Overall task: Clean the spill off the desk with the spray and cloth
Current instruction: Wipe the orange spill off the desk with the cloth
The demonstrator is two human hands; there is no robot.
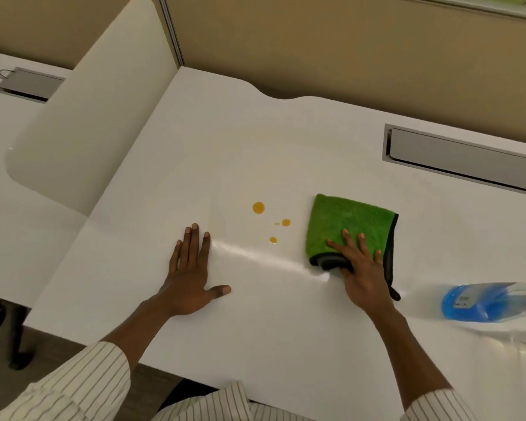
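Green cloth [351,226] edged in black; amber spill [258,207] on white desk [255,329]; blue spray [480,302]; pinstriped cream sleeve [82,381].

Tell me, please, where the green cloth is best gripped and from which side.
Probably at the near edge of the green cloth, coming from the person's side: the folded layers curl up off the desk there, beside the right hand, giving the fingers something to pinch.

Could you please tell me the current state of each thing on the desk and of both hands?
spill: orange drops, unwiped
cloth: folded, flat on desk
spray bottle: lying on its side, untouched
left hand: open, flat on desk
right hand: open, pressing on cloth
cable hatch: closed
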